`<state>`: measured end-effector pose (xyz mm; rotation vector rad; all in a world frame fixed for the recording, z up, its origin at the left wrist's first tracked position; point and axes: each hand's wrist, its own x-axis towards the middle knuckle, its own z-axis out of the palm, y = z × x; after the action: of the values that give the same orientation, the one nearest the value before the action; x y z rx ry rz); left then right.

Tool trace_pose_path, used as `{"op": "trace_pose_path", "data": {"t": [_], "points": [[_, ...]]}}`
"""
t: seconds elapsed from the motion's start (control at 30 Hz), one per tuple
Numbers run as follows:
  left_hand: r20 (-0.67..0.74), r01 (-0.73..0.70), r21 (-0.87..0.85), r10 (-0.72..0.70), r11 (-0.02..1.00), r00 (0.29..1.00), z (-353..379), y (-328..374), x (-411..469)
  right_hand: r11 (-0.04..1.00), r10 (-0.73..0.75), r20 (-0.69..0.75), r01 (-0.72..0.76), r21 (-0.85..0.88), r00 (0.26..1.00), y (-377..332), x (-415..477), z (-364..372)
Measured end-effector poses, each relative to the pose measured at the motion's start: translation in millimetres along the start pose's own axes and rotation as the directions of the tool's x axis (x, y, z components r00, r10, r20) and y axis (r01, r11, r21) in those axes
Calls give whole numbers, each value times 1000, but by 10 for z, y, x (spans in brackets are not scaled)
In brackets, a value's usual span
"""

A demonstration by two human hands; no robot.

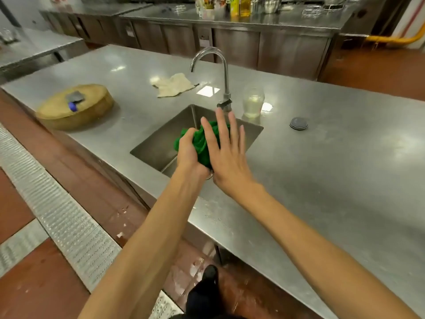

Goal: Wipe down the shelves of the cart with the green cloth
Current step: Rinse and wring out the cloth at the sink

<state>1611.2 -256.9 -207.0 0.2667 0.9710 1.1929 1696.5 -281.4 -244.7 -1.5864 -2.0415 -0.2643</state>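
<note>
Over the sink [161, 143] set in the steel counter [322, 169]: left hand [189, 153] fisted around the bunched green cloth [202, 143], knuckles up, forearm reaching forward from lower left. Right hand [226, 153] flat, fingers [220, 125] spread and extended, palm pressed against the cloth's right side; not gripping. Cloth held above the basin, just below the gooseneck faucet [224, 74]. Beige rag [173, 85] and round wooden chopping block [74, 107] lie on the counter further left.
</note>
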Motion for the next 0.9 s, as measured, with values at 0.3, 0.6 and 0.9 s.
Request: {"op": "trace_pose_path", "data": {"t": [0.3, 0.6, 0.9], "points": [[-57, -236, 270, 260, 934, 964, 393, 793, 1288, 964, 220, 62, -226, 142, 974, 261, 1465, 642], [202, -405, 422, 351, 811, 914, 443, 1123, 2121, 873, 334, 278, -407, 269, 900, 446, 2202, 1108], [427, -482, 473, 287, 737, 858, 442, 1300, 2596, 502, 320, 565, -641, 580, 761, 489, 2399, 1205]]}}
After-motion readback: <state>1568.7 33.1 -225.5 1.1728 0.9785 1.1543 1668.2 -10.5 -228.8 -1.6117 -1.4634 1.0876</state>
